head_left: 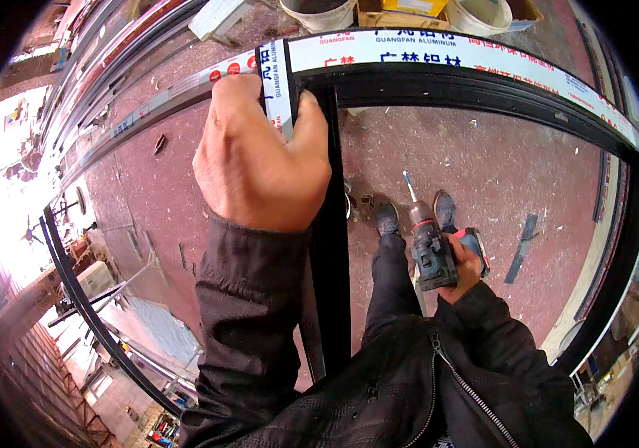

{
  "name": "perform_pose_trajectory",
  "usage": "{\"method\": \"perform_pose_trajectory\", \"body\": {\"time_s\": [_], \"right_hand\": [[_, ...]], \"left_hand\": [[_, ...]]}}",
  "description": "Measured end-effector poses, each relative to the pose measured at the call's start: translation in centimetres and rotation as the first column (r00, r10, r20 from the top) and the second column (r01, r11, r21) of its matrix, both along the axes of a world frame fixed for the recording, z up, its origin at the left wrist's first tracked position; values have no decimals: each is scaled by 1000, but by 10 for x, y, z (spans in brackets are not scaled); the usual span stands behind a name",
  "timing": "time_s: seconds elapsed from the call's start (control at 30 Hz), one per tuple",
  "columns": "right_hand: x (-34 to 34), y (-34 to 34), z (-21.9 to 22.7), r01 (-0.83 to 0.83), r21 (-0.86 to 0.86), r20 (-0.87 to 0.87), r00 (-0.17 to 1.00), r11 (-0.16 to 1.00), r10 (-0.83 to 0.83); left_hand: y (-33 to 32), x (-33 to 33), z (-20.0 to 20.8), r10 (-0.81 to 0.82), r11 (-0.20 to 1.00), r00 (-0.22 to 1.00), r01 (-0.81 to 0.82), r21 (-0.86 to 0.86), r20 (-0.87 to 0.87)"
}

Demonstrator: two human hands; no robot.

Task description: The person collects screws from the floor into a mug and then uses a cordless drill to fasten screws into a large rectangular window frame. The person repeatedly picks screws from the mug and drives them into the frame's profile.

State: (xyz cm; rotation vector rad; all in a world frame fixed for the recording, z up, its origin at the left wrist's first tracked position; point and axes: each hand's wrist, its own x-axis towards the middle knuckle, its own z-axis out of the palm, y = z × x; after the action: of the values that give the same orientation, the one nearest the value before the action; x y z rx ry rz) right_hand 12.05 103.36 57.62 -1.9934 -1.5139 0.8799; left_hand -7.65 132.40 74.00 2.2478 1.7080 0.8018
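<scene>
My left hand (pixel 263 160) is closed around a black aluminium frame bar (pixel 328 269), near where it meets the far rail. The thumb presses the bar's right side and the fingers curl over its left, out of sight. White protective film (pixel 277 86) with print covers the bar's top end. Lower right, my right hand (pixel 466 270) grips a cordless drill (pixel 431 250) by its handle. Its slim bit (pixel 409 185) points away from me, over the floor inside the frame opening, touching nothing. The far rail (pixel 476 93) carries printed white film too.
Far side: a white bucket (pixel 323 16), a second bucket (pixel 480 16) and a yellow box (pixel 418 6). A grey strip (pixel 521 248) lies on the reddish floor. Long profiles (pixel 121 56) are stacked at the far left, and a dark bar (pixel 95 306) crosses the left side.
</scene>
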Motion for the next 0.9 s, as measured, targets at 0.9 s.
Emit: {"method": "perform_pose_trajectory", "body": {"time_s": [0.9], "right_hand": [[9, -1, 8, -28, -65, -62, 998, 998, 24]], "left_hand": [[-1, -1, 7, -63, 993, 985, 77, 84, -160]]}}
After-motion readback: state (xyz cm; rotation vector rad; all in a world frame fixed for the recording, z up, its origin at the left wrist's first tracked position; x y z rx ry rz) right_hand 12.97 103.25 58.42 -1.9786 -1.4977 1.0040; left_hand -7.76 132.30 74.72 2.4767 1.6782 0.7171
